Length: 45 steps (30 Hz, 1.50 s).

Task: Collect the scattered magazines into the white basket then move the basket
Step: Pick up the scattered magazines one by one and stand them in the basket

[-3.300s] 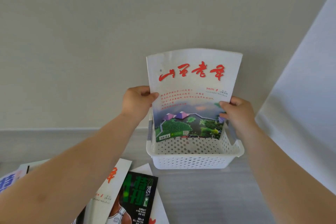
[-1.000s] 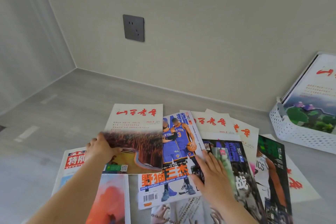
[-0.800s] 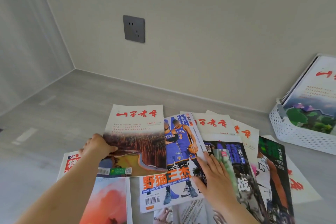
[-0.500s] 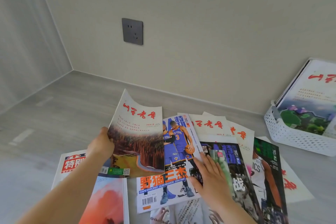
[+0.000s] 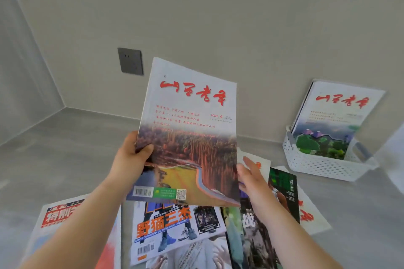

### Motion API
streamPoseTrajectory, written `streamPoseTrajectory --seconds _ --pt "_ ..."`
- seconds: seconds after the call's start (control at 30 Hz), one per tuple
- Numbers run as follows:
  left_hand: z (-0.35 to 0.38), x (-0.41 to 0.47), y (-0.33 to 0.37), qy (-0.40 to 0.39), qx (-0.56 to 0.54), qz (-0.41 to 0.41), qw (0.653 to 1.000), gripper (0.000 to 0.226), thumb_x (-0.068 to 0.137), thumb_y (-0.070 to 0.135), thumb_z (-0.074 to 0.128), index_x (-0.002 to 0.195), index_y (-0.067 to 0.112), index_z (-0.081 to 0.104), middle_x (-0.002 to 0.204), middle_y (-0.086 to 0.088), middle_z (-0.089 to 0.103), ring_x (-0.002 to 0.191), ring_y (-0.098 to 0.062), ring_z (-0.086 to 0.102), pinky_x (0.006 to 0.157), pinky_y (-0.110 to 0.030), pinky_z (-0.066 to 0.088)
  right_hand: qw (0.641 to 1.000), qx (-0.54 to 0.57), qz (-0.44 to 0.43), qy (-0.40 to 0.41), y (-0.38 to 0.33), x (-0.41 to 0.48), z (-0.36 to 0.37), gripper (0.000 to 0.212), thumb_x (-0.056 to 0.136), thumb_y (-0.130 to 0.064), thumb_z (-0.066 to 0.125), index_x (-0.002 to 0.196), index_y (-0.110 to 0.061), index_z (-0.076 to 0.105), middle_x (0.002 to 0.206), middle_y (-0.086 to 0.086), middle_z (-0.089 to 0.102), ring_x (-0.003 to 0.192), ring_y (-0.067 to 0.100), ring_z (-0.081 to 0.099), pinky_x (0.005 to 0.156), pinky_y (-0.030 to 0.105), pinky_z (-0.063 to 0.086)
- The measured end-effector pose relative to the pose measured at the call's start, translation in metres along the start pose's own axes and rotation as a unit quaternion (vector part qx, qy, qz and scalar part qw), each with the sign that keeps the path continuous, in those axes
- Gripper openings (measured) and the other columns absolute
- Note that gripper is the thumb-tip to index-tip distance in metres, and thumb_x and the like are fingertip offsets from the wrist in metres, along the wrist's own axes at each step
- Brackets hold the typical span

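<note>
Basket (image 5: 323, 165) right of magazines (image 5: 177, 227).

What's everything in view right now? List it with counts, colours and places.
held magazine: one, white with red title, raised mid-frame
white basket: one, on floor at right by wall
magazine in basket: at least one, white with red title, leaning upright
floor magazines: several overlapping, mixed colours, foreground
wall socket: one, dark grey, wall
left hand: grips held magazine's left edge
right hand: open, at its right edge

floor (image 5: 54, 159): grey | magazines (image 5: 175, 225) scattered | white basket (image 5: 323, 166) right
</note>
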<state>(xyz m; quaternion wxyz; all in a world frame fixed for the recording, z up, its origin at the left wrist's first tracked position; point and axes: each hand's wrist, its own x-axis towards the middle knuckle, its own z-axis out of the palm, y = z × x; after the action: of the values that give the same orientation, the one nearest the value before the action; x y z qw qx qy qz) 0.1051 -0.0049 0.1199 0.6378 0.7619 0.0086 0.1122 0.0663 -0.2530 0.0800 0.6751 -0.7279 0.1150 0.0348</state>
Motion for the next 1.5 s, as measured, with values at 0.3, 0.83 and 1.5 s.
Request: streamPoseTrajectory --seconds 0.3,0.83,1.5 --pt "0.124 -0.039 0.035 -0.140 0.009 0.046 0.989 0.031 0.089 0.007 0.045 0.091 0.038 0.050 0.082 0.017 0.060 0.073 0.006 0.054 0.052 -0.002 0.042 0.986 0.063 -0.067 0.136 -0.033 -0.022 -0.122 0.025 0.083 0.003 0.049 0.088 -0.018 0.060 0.080 0.000 0.066 0.075 0.013 0.063 0.062 0.025 0.045" --pt "0.342 0.001 0.125 -0.216 0.225 0.130 0.941 0.034 0.090 0.016 0.045 0.123 0.009 0.048 0.127 -0.013 0.057 0.107 -0.032 0.056 0.084 -0.033 0.044 0.921 -0.077 -0.193 0.329 -0.055 0.021 -0.321 0.026 0.079 0.007 0.050 0.074 -0.018 0.051 0.071 -0.002 0.061 0.052 -0.008 0.056 0.051 0.006 0.040" --pt "0.466 0.071 0.042 -0.237 0.259 0.033 0.936 0.026 0.088 0.017 0.050 0.109 0.009 0.062 0.112 -0.013 0.066 0.082 -0.021 0.054 0.074 -0.030 0.044 0.938 -0.080 -0.100 0.322 0.006 0.152 -0.396 0.016 0.083 0.001 0.050 0.081 -0.014 0.055 0.078 -0.001 0.060 0.074 0.015 0.056 0.065 0.025 0.043"
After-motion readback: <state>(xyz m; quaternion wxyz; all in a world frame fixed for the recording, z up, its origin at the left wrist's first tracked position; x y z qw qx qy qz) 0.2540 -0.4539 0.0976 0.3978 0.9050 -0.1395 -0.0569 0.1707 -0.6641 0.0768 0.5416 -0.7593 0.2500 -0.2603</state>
